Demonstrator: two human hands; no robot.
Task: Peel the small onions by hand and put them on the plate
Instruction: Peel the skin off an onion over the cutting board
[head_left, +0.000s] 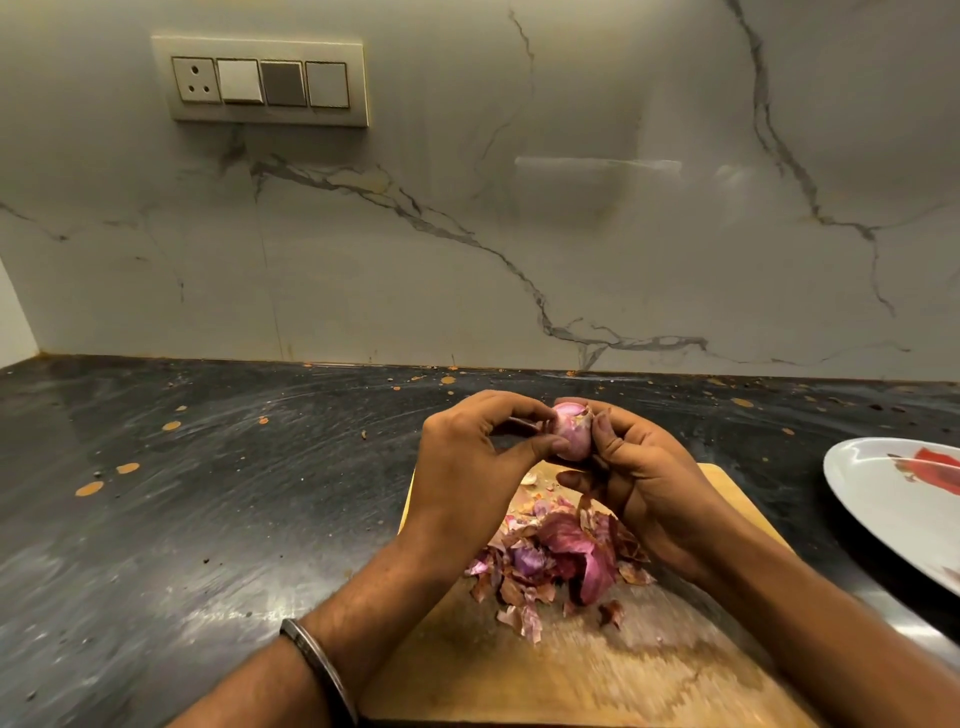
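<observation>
Mid-peel: onion held above the board, pinched between left hand fingers and right hand fingers; next, probably strip remaining skin, then carry right to the plate.

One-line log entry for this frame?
step: peeling | hands: both pinch onion | skins: heaped on board | plate: right, no onions visible
</observation>
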